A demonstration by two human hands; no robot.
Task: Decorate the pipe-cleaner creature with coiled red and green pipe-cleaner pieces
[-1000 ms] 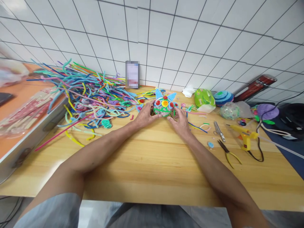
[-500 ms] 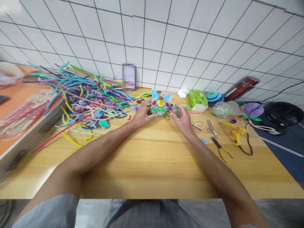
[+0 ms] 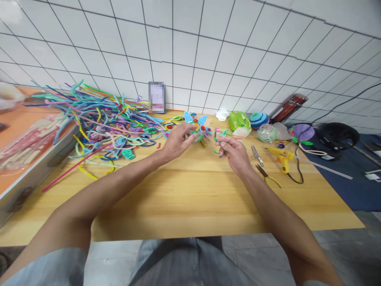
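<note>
Toy on table; left hand at its front, right hand apart with stem bits

Toy (image 3: 203, 128): on the table (image 3: 178, 198), toward the wall (image 3: 190, 47), upright, front partly covered by the left hand; the central spot looks chosen so that both hands can get to it.

Left hand (image 3: 175, 143): thumb and fingers parted and loosely curled before the toy; no firm hold shows, and whether the fingertips touch it cannot be told; the pose suits steadying, by judgement.

Right hand (image 3: 235, 154): well clear of the toy; thumb and forefinger brought together; green and blue stem bits (image 3: 216, 135) at the fingertips, apparently pinched; so fine a grip suits parts so thin.

Tools, right side: cutter (image 3: 257, 155), pliers (image 3: 269, 176), glue gun (image 3: 282, 159); grouped near the right forearm, presumably for easy reach.

Stock, left side: stems (image 3: 104, 115), one large tangled heap; seemingly kept there to leave the middle for handwork.

Phone (image 3: 157, 97): propped against the wall, screen outward, likely for viewing; screen content blurred.

Differences from half a second ago: the right hand, then close beside the toy, has drawn off to the right, its fingertips now together; the left hand, then at the toy's side, now overlaps its front; the toy keeps its place on the table; the whole scene sits further left, probably from a turn of the head.
</note>
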